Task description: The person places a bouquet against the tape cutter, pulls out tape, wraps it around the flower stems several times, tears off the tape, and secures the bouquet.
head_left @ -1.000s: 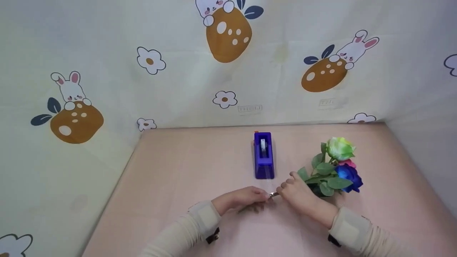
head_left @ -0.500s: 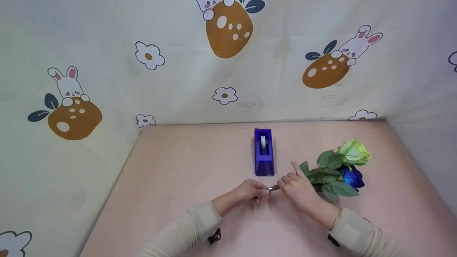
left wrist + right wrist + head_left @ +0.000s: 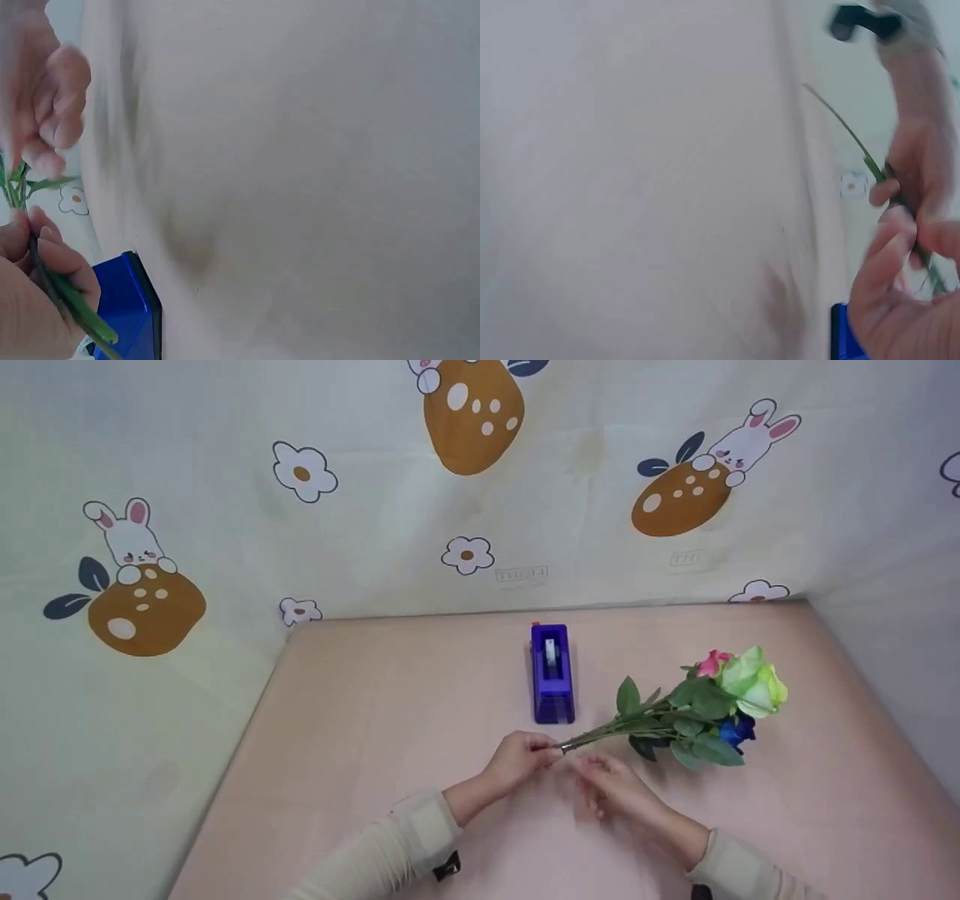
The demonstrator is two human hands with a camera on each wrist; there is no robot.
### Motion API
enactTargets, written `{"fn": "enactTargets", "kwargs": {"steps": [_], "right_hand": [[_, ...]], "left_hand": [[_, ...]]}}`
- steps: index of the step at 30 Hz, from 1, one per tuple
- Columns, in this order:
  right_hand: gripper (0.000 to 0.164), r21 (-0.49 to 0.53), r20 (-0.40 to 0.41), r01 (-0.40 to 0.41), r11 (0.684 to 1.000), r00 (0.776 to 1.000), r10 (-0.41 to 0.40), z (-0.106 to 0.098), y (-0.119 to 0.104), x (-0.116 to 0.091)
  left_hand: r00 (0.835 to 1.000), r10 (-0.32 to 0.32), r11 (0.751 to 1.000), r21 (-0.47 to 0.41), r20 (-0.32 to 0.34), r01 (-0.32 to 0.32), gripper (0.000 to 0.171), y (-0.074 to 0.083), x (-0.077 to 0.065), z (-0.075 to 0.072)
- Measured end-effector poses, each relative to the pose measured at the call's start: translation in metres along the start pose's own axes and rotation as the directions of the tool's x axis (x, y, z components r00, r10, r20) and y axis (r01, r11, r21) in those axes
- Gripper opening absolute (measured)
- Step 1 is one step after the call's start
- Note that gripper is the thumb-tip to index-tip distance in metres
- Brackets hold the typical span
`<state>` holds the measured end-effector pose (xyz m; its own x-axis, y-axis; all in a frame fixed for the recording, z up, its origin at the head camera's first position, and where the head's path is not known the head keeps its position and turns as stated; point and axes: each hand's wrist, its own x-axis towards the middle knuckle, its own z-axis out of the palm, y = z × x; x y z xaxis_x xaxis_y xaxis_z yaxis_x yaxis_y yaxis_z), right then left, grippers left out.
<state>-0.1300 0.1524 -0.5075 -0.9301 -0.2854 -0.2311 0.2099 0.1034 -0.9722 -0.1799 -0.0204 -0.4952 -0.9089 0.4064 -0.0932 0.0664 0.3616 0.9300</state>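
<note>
My left hand (image 3: 517, 756) pinches the stems (image 3: 600, 733) of a small bunch of roses near their lower ends. The bunch slants up to the right, with a pale green rose (image 3: 752, 682), a pink rose (image 3: 714, 662) and a blue rose (image 3: 738, 729) among green leaves. A shiny band (image 3: 567, 748) shows on the stems at the left fingertips. Cut stem ends (image 3: 94, 326) stick out past the left hand in the left wrist view. My right hand (image 3: 622, 787), motion-blurred, hovers just below the stems, its fingers loosely bent and nothing visible in them.
A blue-purple tape dispenser (image 3: 553, 701) with a roll (image 3: 551, 651) in it stands on the pinkish tabletop (image 3: 397, 690), just beyond the left hand. A cloth wall (image 3: 375, 547) printed with rabbits and flowers rises behind and on both sides.
My right hand has come off the stems and dropped below them, baring their length. The left hand keeps its grip. The flower heads have shifted a little to the right and the pink rose shows again.
</note>
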Motion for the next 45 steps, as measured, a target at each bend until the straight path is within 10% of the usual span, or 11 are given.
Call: {"fn": "enactTargets", "kwargs": {"steps": [4, 9, 16, 27, 36, 45], "right_hand": [[0.019, 0.573, -0.124, -0.036, 0.819, 0.984, 0.13, 0.004, -0.006, 0.013], [0.028, 0.724, -0.256, 0.073, 0.686, 0.952, 0.169, 0.013, -0.015, 0.021], [0.029, 0.752, -0.267, 0.124, 0.648, 0.955, 0.127, 0.014, -0.021, 0.026], [0.03, 0.773, -0.141, 0.046, 0.633, 0.985, 0.1, 0.003, -0.021, 0.033], [0.02, 0.692, -0.219, 0.161, 0.703, 0.976, -0.008, 0.013, -0.019, 0.034], [0.029, 0.747, -0.275, 0.172, 0.643, 0.959, 0.062, 0.017, -0.025, 0.041]], "left_hand": [[0.997, 0.068, 0.996, 0.053, -0.036, -0.066, 0.012, -0.001, 0.001, 0.001], [0.989, 0.11, 0.99, 0.097, -0.098, -0.1, 0.009, 0.002, 0.005, 0.003], [0.979, 0.156, 0.98, 0.14, -0.127, -0.139, 0.007, 0.006, 0.005, -0.002], [0.992, -0.011, 0.992, 0.126, 0.126, -0.005, 0.032, 0.008, 0.01, -0.018], [0.992, 0.112, 0.974, 0.205, -0.052, -0.099, 0.02, 0.003, 0.007, -0.016], [0.964, 0.199, 0.925, 0.36, -0.174, -0.125, 0.015, 0.003, 0.006, -0.012]]}}
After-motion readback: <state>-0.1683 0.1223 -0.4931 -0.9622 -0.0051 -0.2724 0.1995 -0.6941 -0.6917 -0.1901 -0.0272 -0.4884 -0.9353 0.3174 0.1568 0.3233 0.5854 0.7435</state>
